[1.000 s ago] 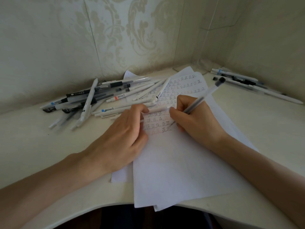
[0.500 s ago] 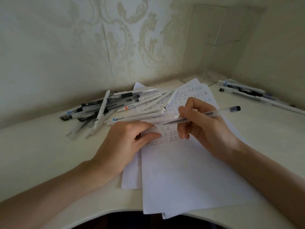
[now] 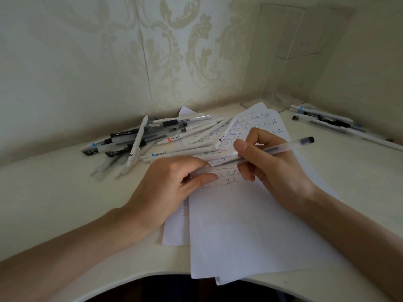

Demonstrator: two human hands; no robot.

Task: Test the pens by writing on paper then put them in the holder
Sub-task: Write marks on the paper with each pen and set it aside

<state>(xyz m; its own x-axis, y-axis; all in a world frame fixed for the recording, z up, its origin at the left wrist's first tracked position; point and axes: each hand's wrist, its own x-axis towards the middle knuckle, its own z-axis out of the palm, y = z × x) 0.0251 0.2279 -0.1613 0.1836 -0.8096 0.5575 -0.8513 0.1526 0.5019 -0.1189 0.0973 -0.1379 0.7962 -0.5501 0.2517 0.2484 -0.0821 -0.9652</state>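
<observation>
1. Gripped in the right hand (image 3: 274,171), thumb and curled fingers (image 3: 241,147) closed round the barrel: a clear pen (image 3: 296,144), held almost level above the sheet, dark end pointing off to the right, tip aimed at the opposite fingers.
2. Pinched between thumb and forefinger of the left hand (image 3: 170,184): a small translucent piece (image 3: 199,171), seemingly the pen's cap, lined up with the tip, most likely for capping after a test and before stowing.
3. Directly beneath both sets of fingers: sheets of paper (image 3: 239,225) spread on the bench (image 3: 54,192), upper part filled with rows of small test marks, lower part blank.
4. Beyond and to the left of the left fingers: a loose heap of pens (image 3: 152,140), several spilling onto the paper's top edge, presumably awaiting their turn.
5. Well to the right of the right fingers, along the wall: a smaller row of pens (image 3: 327,123).
6. Beyond the right fingers, in the corner: a tall clear-walled box (image 3: 283,51), probably the holder, contents hard to make out; way to it apparently open over the paper's far corner.
</observation>
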